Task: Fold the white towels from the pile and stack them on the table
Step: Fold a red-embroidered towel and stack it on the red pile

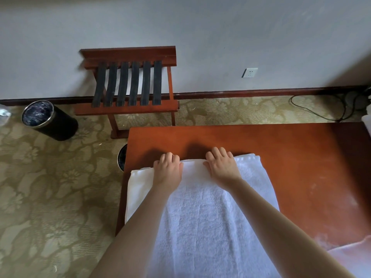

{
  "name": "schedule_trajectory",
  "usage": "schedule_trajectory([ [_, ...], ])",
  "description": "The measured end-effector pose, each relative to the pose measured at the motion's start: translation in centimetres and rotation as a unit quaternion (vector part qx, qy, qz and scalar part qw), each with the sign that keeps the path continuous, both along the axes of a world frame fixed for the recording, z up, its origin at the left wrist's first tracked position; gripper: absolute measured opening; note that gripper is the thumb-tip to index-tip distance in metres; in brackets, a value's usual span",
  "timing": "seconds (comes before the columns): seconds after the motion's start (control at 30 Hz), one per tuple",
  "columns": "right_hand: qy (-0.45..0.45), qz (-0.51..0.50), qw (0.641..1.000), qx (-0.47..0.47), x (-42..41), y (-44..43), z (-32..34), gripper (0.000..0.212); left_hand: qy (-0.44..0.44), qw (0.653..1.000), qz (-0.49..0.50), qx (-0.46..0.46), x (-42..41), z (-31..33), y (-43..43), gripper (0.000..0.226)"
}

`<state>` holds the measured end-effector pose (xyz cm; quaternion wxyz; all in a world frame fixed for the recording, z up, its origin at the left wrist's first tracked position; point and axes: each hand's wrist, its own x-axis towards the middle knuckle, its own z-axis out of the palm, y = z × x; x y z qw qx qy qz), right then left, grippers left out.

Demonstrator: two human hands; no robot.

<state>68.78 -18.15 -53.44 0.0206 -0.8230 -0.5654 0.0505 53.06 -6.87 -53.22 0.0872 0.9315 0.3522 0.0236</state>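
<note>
A white towel (202, 207) lies spread lengthwise on the left part of the reddish wooden table (301, 157), its far edge doubled in layers. My left hand (167, 169) grips that far edge near the left, fingers curled over it. My right hand (221, 165) holds the same edge a little to the right, fingers curled over the fold. Both forearms reach across the towel and cover parts of it. The towel's left side hangs slightly past the table's left edge.
A wooden luggage rack (128, 85) with dark straps stands by the wall beyond the table. A black bin (49, 120) sits on the patterned carpet at left; another bin (122, 157) peeks from under the table. Another white cloth (353, 255) shows at bottom right. Cables (321, 111) lie at far right.
</note>
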Motion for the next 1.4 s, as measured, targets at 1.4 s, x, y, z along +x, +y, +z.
schedule_trajectory([
  [1.4,-0.089,0.057,0.989,0.099,0.7,-7.0,15.9,0.042,0.034,0.988,-0.117,0.094,-3.6,13.6,-1.8,0.013],
])
